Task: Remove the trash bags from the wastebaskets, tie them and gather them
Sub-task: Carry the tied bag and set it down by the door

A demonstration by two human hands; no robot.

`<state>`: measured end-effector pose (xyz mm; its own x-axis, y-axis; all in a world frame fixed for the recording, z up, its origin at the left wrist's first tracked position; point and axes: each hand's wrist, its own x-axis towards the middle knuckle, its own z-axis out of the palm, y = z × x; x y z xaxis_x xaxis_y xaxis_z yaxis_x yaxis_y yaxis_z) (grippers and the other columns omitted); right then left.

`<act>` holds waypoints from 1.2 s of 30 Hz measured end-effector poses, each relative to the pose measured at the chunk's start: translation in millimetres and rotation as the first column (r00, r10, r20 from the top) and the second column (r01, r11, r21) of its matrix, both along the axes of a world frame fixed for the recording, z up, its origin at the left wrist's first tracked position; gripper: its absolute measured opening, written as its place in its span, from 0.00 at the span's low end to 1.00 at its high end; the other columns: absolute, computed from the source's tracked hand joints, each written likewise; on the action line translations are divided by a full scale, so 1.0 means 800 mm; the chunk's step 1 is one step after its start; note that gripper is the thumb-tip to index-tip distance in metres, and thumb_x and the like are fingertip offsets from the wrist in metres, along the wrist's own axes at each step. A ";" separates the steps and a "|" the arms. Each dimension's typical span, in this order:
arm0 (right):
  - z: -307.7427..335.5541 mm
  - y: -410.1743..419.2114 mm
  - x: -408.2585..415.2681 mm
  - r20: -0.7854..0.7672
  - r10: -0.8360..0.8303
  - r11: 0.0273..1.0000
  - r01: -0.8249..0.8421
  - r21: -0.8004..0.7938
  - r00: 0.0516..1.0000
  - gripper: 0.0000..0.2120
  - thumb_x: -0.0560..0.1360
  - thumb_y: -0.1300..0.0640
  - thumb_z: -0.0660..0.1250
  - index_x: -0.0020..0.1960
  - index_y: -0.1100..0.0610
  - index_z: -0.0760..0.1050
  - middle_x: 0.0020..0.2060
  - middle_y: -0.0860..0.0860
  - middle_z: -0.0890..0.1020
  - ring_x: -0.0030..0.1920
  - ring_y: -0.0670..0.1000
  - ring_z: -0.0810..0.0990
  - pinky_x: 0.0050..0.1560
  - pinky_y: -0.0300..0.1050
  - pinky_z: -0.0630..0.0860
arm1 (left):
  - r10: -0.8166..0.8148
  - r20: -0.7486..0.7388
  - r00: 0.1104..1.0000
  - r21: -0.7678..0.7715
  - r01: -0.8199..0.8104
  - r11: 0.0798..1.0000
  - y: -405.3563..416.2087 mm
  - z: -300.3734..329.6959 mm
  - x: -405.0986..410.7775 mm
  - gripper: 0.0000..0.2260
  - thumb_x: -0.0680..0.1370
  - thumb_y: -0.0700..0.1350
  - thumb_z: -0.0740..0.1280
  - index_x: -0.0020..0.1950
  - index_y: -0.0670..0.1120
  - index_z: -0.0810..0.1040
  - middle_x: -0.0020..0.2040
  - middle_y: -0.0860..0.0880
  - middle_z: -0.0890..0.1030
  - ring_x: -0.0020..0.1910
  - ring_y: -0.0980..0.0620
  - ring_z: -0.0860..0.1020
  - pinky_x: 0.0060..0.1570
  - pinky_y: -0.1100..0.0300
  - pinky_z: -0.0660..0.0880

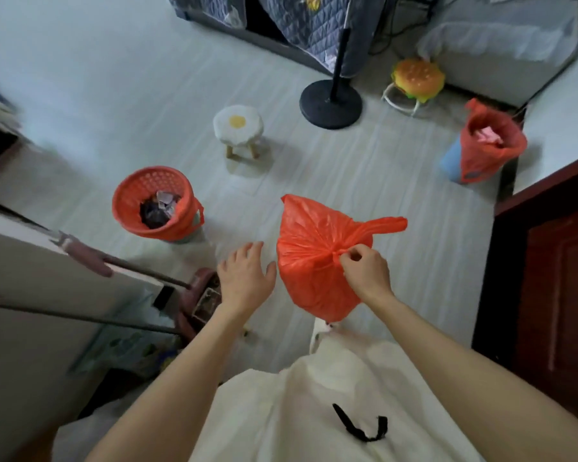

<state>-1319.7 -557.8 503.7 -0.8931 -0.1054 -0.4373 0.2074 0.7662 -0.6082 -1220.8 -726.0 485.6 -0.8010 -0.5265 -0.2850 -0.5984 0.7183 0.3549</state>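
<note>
Orange trash bag (317,261), knotted at the neck, hanging in the air above the floor (397,195), pinched at the knot by the right hand (364,271). Probably light, soft and slippery; best gripped at the gathered knot or the loose handle tail. Left hand (246,278) spread wide, empty, just beside the bag. 2 more lined wastebaskets waiting: orange basket (156,208), blue bin (454,161).

Tied bag (314,261) contents hidden.
</note>
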 end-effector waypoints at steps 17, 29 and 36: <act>-0.010 -0.450 -0.468 -0.020 0.494 0.869 -0.493 0.048 0.869 0.13 0.74 0.57 0.59 0.53 0.62 0.76 0.53 0.62 0.81 0.56 0.63 0.76 0.55 0.50 0.71 | 0.522 -0.009 0.853 0.012 -0.522 0.853 -0.356 0.003 -0.364 0.23 0.76 0.51 0.62 0.70 0.47 0.66 0.70 0.46 0.69 0.69 0.45 0.66 0.67 0.46 0.61; -0.030 -0.898 -0.625 0.023 0.437 0.899 -0.437 -0.003 0.899 0.10 0.73 0.56 0.61 0.42 0.62 0.78 0.44 0.63 0.83 0.49 0.61 0.80 0.50 0.49 0.73 | 0.546 -0.036 0.837 -0.017 -0.547 0.837 -0.814 -0.011 -0.500 0.27 0.73 0.55 0.56 0.69 0.45 0.68 0.68 0.41 0.71 0.66 0.40 0.70 0.65 0.45 0.64; -0.005 -1.151 -0.689 -0.025 0.461 0.884 -0.461 -0.074 0.887 0.10 0.74 0.56 0.60 0.48 0.61 0.77 0.46 0.62 0.83 0.50 0.61 0.79 0.52 0.50 0.74 | 0.585 -0.028 0.811 -0.021 -0.585 0.811 -1.039 -0.006 -0.549 0.26 0.74 0.54 0.58 0.69 0.44 0.68 0.67 0.42 0.72 0.65 0.40 0.70 0.65 0.45 0.64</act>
<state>-1870.9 -1478.4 499.6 -0.7388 -0.5384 -0.4054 -0.1622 0.7259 -0.6685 -1659.9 -1557.5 480.8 -0.3443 -0.9046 -0.2515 -0.9020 0.2444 0.3558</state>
